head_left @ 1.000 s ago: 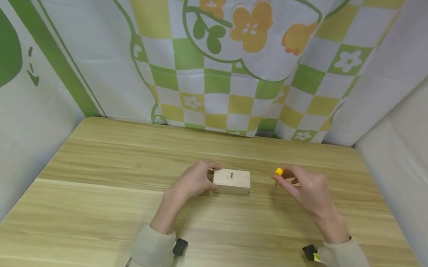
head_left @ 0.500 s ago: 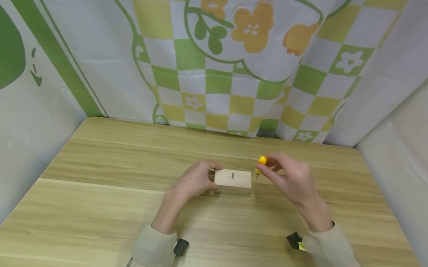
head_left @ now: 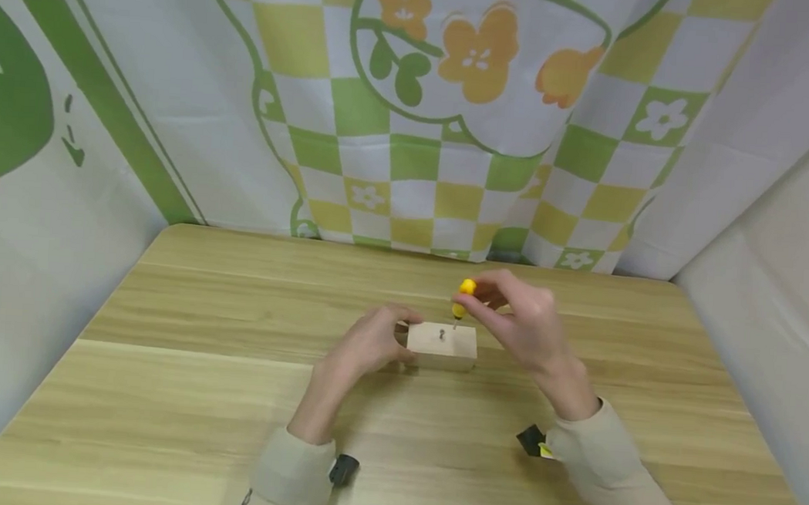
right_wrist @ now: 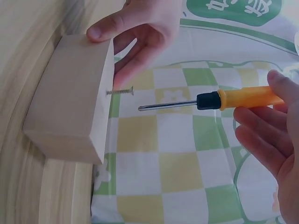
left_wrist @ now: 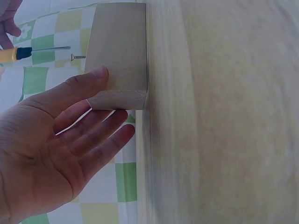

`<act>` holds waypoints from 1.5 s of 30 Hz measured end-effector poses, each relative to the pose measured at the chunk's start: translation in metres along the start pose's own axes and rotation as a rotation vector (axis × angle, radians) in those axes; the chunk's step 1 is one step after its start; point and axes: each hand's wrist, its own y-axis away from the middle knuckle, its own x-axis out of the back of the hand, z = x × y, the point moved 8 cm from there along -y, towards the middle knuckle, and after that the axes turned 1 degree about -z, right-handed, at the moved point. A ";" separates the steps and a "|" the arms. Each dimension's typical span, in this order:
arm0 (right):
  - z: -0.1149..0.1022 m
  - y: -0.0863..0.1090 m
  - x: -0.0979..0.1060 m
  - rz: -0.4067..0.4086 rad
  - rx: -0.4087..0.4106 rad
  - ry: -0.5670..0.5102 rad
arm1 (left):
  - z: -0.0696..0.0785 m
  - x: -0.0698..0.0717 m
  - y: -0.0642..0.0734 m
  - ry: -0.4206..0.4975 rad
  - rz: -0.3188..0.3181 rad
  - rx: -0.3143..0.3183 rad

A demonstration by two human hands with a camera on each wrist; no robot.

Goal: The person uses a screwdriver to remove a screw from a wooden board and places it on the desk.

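Observation:
A pale wooden block (head_left: 457,348) lies on the table with a screw (right_wrist: 121,91) standing partway out of its top face. My left hand (head_left: 367,341) grips the block's left end, thumb on the near side and fingers at the far side. Above the block, my right hand (head_left: 521,321) pinches the yellow handle of a screwdriver (right_wrist: 243,98) between thumb and fingers. Its black collar and thin metal shaft point down toward the block. The tip (right_wrist: 140,108) is apart from the screw head, a short way above and to its right. In the left wrist view the screwdriver (left_wrist: 44,50) is beside the screw (left_wrist: 78,57).
The wood-grain table (head_left: 193,409) extends around the block on all sides. A checked, flowered curtain (head_left: 410,160) hangs along the table's back edge, with pale cloth walls at left and right. Small black devices (head_left: 344,470) sit at both wrists.
My right hand has carried the screwdriver leftward and slightly up, from right of the block to over it. My left hand and the block have stayed in place.

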 end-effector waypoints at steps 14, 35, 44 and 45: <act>-0.004 -0.008 -0.012 0.013 0.009 -0.015 | -0.001 0.001 0.001 -0.001 -0.006 0.017; 0.017 -0.009 -0.016 -0.070 -0.329 0.008 | 0.000 0.000 0.000 0.006 -0.017 0.015; 0.012 -0.014 -0.018 -0.106 -0.265 0.002 | 0.001 0.001 0.000 0.003 -0.013 0.001; 0.011 -0.014 -0.018 -0.110 -0.250 0.001 | 0.001 0.001 0.000 0.003 -0.013 -0.002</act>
